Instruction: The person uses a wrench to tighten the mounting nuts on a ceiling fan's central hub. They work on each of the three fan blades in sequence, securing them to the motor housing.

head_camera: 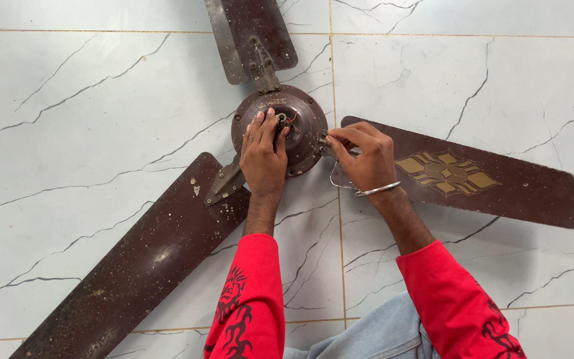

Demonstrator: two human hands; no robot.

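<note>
Red sleeves (250, 299) lead to hands: left (264, 156) pressing fan hub (280, 129), right (363, 156) pinching its rim by gold-emblem blade (460, 173).

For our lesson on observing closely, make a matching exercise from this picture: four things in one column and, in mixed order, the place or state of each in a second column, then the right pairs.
Things
1. left hand
2. right hand
3. dusty blade
4. patterned blade

Places or states
A. lies to the right, with a gold design
B. rests on the middle of the motor hub
C. pinches at the hub's right edge, bangle on its wrist
D. stretches to the lower left, speckled

Pairs: 1-B, 2-C, 3-D, 4-A
</note>
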